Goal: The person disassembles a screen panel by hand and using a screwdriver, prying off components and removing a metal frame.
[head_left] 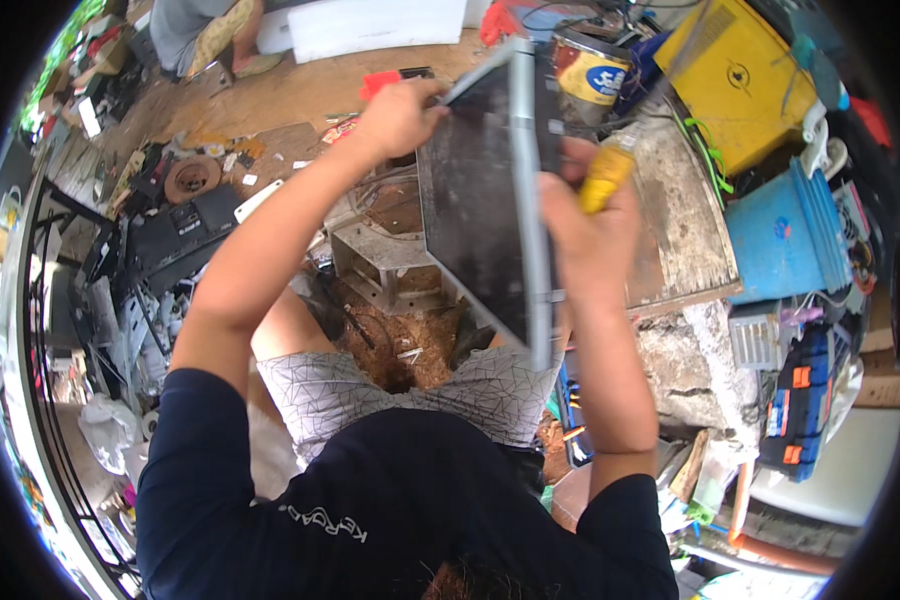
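Observation:
A flat LCD screen panel (480, 210) with a dark glossy face and a silvery metal frame stands tilted on edge above my knees. My left hand (398, 118) is closed on its far left corner. My right hand (595, 225) is at the panel's right side, wrapped round a yellow handle (606, 178) of a tool. The tool's working end does not show, so its kind is unclear. Some fingers of the right hand lie behind the panel's frame or close to it; whether they touch is hard to tell. Below the panel sits a grey cast-metal frame (390, 265).
A weathered wooden board (685, 225) and a blue bucket (785, 235) lie to the right. A yellow box (735, 75) and a large can (590, 80) stand beyond. Electronic scrap (180, 235) covers the left. Another person (205, 35) sits at the far left.

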